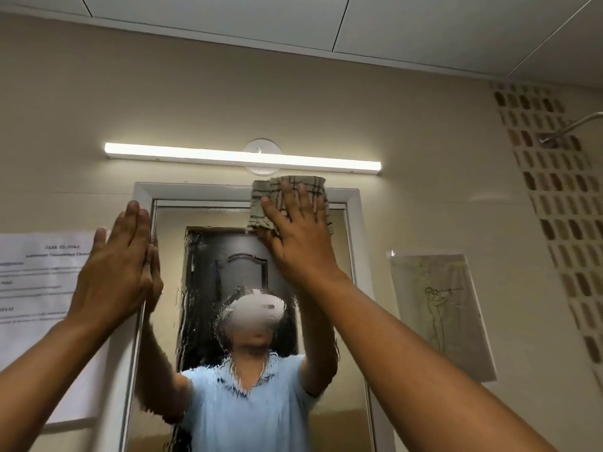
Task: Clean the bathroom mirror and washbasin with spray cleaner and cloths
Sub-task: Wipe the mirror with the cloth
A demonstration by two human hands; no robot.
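On the wet mirror [248,321], a cloth [287,197] is pressed flat at the top edge by the right hand [293,236], the left hand [120,265] braced flat on the left frame edge, so streaks may be left where runs outpace wiping.

One mirror [326,370], one checked cloth [287,194], two hands, left hand [120,265] and right hand [297,236], one strip light [241,158], two sheets on the wall, a printed sheet [39,288] and a line drawing [440,311], one shower pipe [571,127].
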